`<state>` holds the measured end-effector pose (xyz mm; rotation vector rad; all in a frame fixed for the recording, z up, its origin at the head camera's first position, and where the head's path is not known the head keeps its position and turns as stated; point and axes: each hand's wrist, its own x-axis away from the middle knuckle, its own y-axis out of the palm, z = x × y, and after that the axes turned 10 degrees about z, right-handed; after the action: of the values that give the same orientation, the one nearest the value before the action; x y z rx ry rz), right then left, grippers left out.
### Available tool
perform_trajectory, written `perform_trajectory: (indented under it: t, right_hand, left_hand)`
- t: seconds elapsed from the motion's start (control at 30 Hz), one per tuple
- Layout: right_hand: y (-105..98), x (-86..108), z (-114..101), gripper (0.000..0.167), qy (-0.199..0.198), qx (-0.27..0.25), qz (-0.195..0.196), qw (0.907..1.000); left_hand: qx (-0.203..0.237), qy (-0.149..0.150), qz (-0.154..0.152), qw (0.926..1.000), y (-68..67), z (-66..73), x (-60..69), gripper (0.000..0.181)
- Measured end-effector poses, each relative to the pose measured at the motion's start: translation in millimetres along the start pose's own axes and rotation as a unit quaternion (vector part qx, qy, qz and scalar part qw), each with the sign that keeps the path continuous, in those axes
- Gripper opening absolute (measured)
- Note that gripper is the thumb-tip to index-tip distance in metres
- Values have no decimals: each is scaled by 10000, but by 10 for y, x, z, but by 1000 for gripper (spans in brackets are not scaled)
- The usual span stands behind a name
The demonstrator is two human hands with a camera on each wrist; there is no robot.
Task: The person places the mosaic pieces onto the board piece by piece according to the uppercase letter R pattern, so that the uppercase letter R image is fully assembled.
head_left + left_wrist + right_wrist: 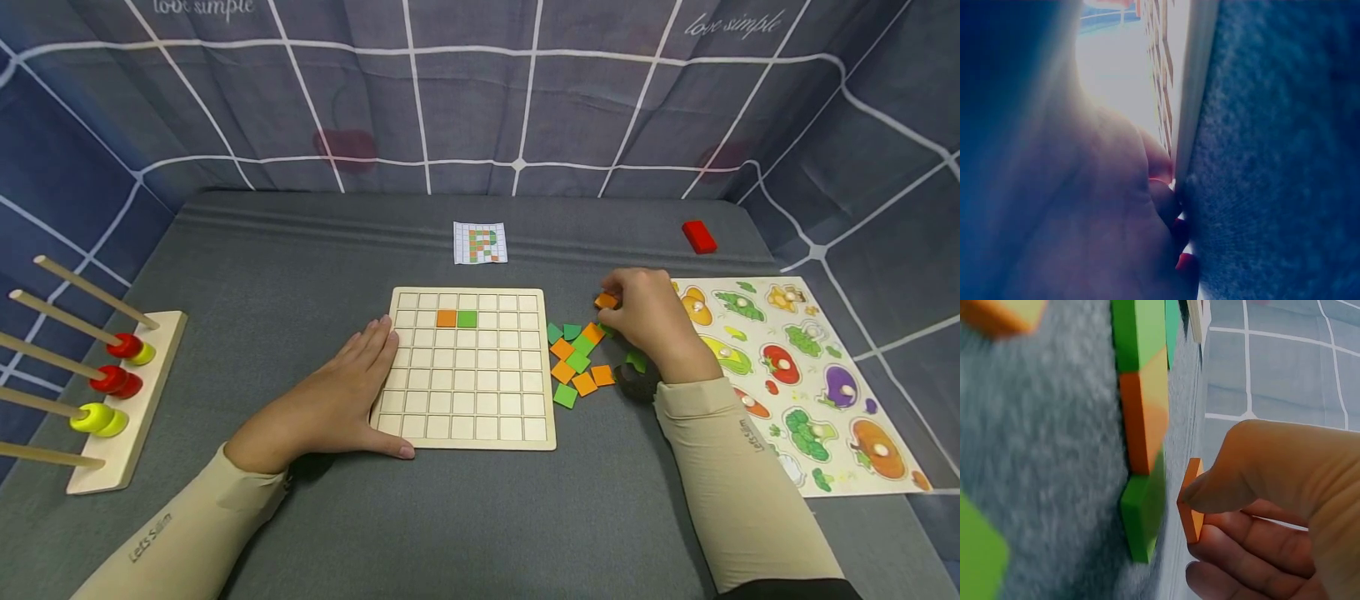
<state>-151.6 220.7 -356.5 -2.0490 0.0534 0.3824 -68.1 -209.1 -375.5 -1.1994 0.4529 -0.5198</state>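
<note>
A square wooden grid board point(472, 383) lies in the middle, with an orange tile point(446, 318) and a green tile point(467, 319) side by side in its second row. My left hand point(330, 396) rests along the board's left edge, fingers straight, thumb at the lower corner. In the left wrist view the palm point(1097, 206) lies beside the board's rim. Just beyond the loose tiles point(577, 362), my right hand point(648, 317) pinches an orange tile point(1192, 503) between thumb and fingers. Green and orange pieces lie below that hand in the right wrist view.
A small card point(480, 243) with a coloured letter pattern lies behind the board. On the right is a vegetable picture board point(813, 383), with a red block point(699, 237) behind it. A wooden peg stand point(142, 400) with red and yellow rings stands at left.
</note>
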Motion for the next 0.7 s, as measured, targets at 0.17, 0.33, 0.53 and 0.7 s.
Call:
perform_trajectory:
  t: [0.17,0.33,0.53,0.7]
  right_hand:
    - [48,-4,-33,33,-193,-12,39,9998]
    - [81,1,-77,33,-362,-29,92,9993]
    - [130,11,-161,32,-362,-239,-66,9990]
    - [169,20,-268,31,-513,-350,-131,9980]
  left_hand:
    - [-4,5,14,10000,2,1,-3,151]
    - [-22,0,-4,10000,8,-1,0,150]
    - [-29,-21,-13,10000,1,1,3,150]
    - [-33,1,0,10000,-5,1,0,150]
